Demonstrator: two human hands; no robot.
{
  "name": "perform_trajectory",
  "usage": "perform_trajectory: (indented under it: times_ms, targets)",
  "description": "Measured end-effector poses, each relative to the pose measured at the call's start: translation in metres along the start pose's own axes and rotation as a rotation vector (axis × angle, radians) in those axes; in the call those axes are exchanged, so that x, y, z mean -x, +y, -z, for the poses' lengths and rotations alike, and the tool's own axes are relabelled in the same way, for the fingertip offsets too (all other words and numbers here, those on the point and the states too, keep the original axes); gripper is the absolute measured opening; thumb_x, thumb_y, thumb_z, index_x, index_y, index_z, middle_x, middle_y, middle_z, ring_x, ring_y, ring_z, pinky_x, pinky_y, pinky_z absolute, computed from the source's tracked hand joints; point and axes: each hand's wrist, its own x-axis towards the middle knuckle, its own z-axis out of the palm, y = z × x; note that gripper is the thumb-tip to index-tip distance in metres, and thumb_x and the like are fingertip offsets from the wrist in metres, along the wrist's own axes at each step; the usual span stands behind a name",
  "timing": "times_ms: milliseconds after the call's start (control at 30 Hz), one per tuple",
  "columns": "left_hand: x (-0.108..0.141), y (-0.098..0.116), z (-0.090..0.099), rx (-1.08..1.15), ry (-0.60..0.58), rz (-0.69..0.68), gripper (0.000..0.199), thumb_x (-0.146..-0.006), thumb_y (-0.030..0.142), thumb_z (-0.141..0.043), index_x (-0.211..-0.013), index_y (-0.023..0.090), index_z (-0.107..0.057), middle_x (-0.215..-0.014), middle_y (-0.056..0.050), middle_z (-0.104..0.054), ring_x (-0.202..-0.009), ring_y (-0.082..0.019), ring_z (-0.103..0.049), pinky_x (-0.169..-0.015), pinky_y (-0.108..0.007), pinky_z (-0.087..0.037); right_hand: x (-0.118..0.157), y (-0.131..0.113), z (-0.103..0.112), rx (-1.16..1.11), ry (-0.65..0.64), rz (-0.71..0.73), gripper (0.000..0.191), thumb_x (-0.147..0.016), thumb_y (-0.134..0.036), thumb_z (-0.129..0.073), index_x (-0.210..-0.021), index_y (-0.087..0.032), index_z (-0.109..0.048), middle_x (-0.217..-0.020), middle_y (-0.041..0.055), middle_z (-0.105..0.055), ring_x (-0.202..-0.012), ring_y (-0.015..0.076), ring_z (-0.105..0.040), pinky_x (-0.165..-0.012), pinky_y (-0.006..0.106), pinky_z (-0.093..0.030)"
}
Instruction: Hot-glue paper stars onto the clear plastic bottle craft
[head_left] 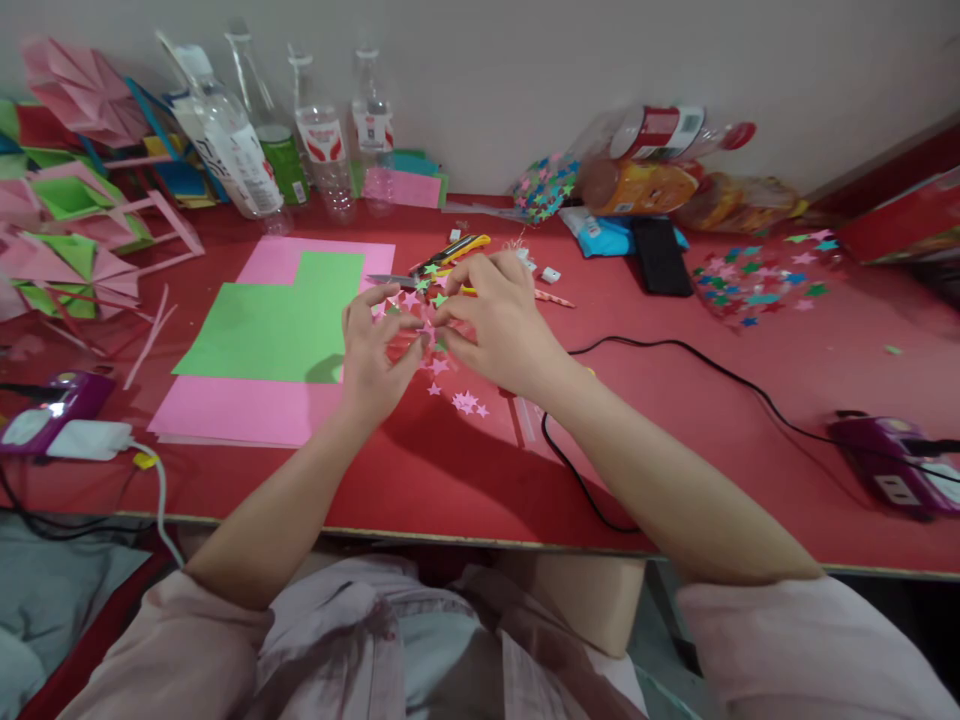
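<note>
Over the red table my left hand (381, 352) and my right hand (499, 318) meet, fingertips close together. Both are closed in a pinch near a small pink paper star (429, 332). The star seems to be between the fingertips; which hand bears it is hard to tell. Green and pink stars (430, 283) show just behind the fingers, partly covered. Below the hands lies a small cluster of pink stars (466, 403). Scissors (394, 281) and a yellow utility knife (465, 247) lie just beyond the hands, partly hidden.
Green paper (262, 325) lies on pink sheets (225, 410) at left. Clear bottles (324, 150) stand along the wall; others lie at back right near a black phone (660, 258). Star-covered clear pieces (757, 280) rest at right. A black cable (675, 345) crosses the table (450, 490).
</note>
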Motion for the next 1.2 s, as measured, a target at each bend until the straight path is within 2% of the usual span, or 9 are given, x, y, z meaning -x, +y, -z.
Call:
perform_trajectory:
  times_ms: [200, 400, 600, 733, 900, 1000, 1067, 1200]
  targets:
    - [-0.002, -0.001, 0.003, -0.043, 0.033, -0.013, 0.004, -0.083, 0.025, -0.062, -0.084, 0.022, -0.064, -0.121, -0.007, -0.053, -0.119, -0.024, -0.048, -0.105, -0.047, -0.037, -0.001, 0.001, 0.000, 0.020, -0.002, -0.032, 0.016, -0.086, -0.020, -0.051, -0.077, -0.019, -0.064, -0.101, 0.0081, -0.054, -0.099, 0.0257, -0.045, -0.088, 0.048, -0.037]
    - [-0.001, -0.002, 0.005, -0.068, 0.056, -0.014, 0.004, -0.082, 0.024, -0.062, -0.080, 0.021, -0.062, -0.120, -0.007, -0.054, -0.118, -0.024, -0.050, -0.104, -0.047, -0.039, 0.002, 0.007, 0.003, 0.001, 0.051, -0.026, 0.016, -0.087, -0.021, -0.049, -0.079, -0.020, -0.063, -0.099, 0.0077, -0.054, -0.099, 0.0259, -0.045, -0.087, 0.048, -0.038]
    - [-0.002, 0.003, 0.005, -0.058, 0.006, -0.038, 0.011, -0.082, 0.027, -0.064, -0.093, 0.025, -0.066, -0.126, -0.006, -0.051, -0.121, -0.025, -0.048, -0.105, -0.049, -0.038, 0.006, 0.005, 0.006, 0.000, 0.046, 0.009, 0.018, -0.088, -0.018, -0.048, -0.086, -0.023, -0.065, -0.106, 0.0071, -0.055, -0.102, 0.0260, -0.045, -0.089, 0.048, -0.037]
    - [-0.003, 0.004, 0.005, -0.046, 0.009, -0.048, 0.008, -0.083, 0.028, -0.063, -0.089, 0.025, -0.066, -0.126, -0.006, -0.052, -0.121, -0.027, -0.048, -0.105, -0.052, -0.037, 0.008, 0.002, 0.005, 0.002, 0.019, 0.032, 0.022, -0.089, -0.015, -0.045, -0.090, -0.023, -0.066, -0.111, 0.0075, -0.056, -0.108, 0.0275, -0.045, -0.092, 0.051, -0.037]
    - [-0.002, 0.001, 0.008, -0.039, 0.033, -0.028, 0.005, -0.083, 0.027, -0.062, -0.087, 0.026, -0.063, -0.124, -0.006, -0.053, -0.121, -0.025, -0.048, -0.106, -0.049, -0.037, 0.014, 0.001, 0.023, -0.011, 0.073, 0.008, 0.022, -0.089, -0.017, -0.044, -0.093, -0.024, -0.064, -0.109, 0.0075, -0.057, -0.106, 0.0275, -0.049, -0.092, 0.051, -0.038]
    - [-0.003, -0.001, 0.011, -0.047, 0.042, -0.034, 0.008, -0.084, 0.028, -0.061, -0.091, 0.025, -0.062, -0.124, -0.005, -0.053, -0.121, -0.024, -0.048, -0.107, -0.048, -0.036, 0.027, 0.004, 0.034, -0.044, 0.132, 0.078, 0.019, -0.088, -0.017, -0.046, -0.091, -0.023, -0.063, -0.098, 0.0071, -0.061, -0.095, 0.0232, -0.053, -0.088, 0.046, -0.040]
    - [-0.003, -0.001, 0.013, -0.034, 0.053, -0.046, 0.009, -0.084, 0.029, -0.060, -0.093, 0.025, -0.062, -0.123, -0.006, -0.053, -0.121, -0.024, -0.048, -0.107, -0.047, -0.036, 0.040, 0.007, 0.034, -0.080, 0.066, 0.176, 0.016, -0.087, -0.017, -0.047, -0.088, -0.021, -0.063, -0.088, 0.0062, -0.062, -0.083, 0.0197, -0.053, -0.080, 0.040, -0.042]
    - [-0.001, 0.006, 0.019, -0.032, 0.059, -0.084, 0.008, -0.086, 0.031, -0.059, -0.092, 0.026, -0.061, -0.122, -0.006, -0.055, -0.119, -0.023, -0.050, -0.103, -0.044, -0.041, 0.064, 0.015, 0.014, -0.056, -0.229, 0.279, 0.017, -0.087, -0.020, -0.048, -0.079, -0.018, -0.062, -0.076, 0.0054, -0.059, -0.074, 0.0177, -0.046, -0.072, 0.034, -0.041]
